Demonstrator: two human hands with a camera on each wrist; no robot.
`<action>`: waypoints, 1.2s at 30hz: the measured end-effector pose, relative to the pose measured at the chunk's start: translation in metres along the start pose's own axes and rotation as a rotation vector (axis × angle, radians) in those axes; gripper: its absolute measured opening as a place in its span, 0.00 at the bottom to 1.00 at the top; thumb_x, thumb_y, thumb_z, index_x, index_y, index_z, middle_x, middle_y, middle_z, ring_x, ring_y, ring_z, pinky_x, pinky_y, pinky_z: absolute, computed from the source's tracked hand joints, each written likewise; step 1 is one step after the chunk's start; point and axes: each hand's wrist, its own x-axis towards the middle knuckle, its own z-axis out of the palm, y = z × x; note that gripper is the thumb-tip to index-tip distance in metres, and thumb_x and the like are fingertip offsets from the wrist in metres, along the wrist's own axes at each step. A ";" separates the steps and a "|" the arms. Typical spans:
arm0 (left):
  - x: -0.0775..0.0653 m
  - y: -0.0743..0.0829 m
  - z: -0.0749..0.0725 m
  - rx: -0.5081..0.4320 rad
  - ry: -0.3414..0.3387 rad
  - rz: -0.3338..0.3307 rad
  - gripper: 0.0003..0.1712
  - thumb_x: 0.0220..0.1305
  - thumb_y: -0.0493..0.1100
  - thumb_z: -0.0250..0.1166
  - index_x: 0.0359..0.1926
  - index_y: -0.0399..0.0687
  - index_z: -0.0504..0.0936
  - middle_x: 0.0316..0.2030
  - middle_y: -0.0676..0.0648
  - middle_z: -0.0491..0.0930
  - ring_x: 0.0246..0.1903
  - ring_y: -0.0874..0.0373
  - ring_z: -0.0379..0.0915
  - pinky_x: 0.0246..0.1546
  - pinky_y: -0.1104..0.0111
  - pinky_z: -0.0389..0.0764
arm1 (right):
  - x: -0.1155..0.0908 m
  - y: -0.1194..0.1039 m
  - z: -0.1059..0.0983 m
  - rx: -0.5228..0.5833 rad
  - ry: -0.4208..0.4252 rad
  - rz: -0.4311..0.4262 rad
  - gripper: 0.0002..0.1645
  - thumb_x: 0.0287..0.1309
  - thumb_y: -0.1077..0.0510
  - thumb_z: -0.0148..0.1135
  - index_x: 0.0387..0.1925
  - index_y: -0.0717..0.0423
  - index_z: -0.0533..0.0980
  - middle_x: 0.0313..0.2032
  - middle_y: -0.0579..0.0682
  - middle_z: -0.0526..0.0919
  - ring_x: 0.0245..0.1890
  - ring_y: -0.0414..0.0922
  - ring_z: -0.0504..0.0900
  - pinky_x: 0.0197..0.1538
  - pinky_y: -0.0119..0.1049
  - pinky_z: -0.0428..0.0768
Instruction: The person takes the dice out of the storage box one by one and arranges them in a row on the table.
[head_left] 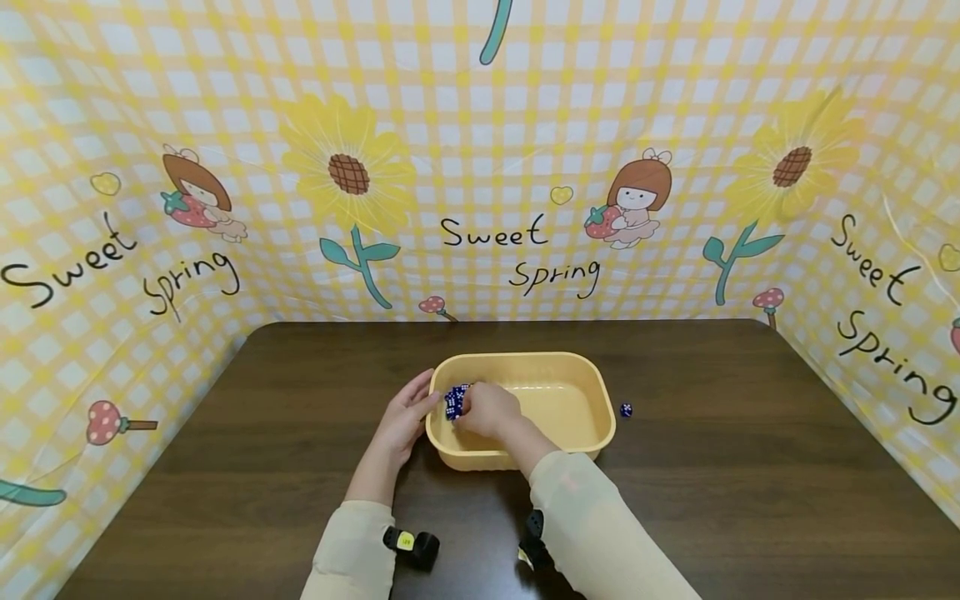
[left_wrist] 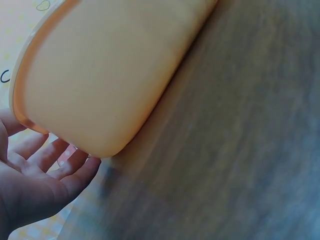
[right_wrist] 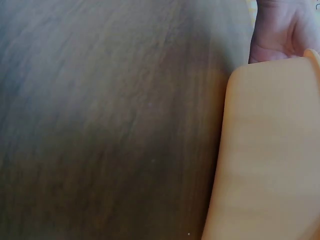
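My L hand (head_left: 403,421) is at the L end of a pale yellow rounded-rectangular plastic tub (head_left: 558,408), fingers spread & lightly bent vs. the outer wall, thumb tip at the rim. My R hand (head_left: 491,408) is down inside the tub, fingers curled, right by a cluster of small dark blue dice w/ white pips (head_left: 454,402); can't tell if it's pinching any, fingertips hidden.

Dice are bunched at the tub's L end, btwn my hands. One lone dark blue die (head_left: 626,410) sits on the dark brown wood-grain table (head_left: 225,500), just R of the tub. Tub's upright on the table.

Cream long sleeves (head_left: 600,517) on both arms, w/ a black wrist device (head_left: 412,547) at each cuff. Bg: yellow-&-white checked cloth (head_left: 487,108) w/ printed sunflowers & "Sweet Spring" text.
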 end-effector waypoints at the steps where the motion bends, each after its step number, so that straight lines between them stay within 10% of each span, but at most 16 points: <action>1: 0.000 0.000 0.000 0.001 0.001 0.000 0.27 0.61 0.35 0.50 0.62 0.45 0.57 0.59 0.41 0.57 0.55 0.48 0.56 0.50 0.55 0.60 | 0.000 0.000 0.000 -0.004 0.000 -0.002 0.11 0.40 0.49 0.65 0.14 0.48 0.75 0.15 0.39 0.72 0.18 0.39 0.69 0.22 0.33 0.66; 36: 0.000 0.001 0.000 0.017 0.000 -0.002 0.28 0.60 0.35 0.52 0.62 0.45 0.57 0.59 0.40 0.58 0.55 0.47 0.56 0.50 0.54 0.60 | 0.003 0.001 0.006 -0.102 0.008 -0.060 0.09 0.39 0.51 0.66 0.13 0.45 0.75 0.18 0.39 0.72 0.23 0.40 0.70 0.25 0.35 0.68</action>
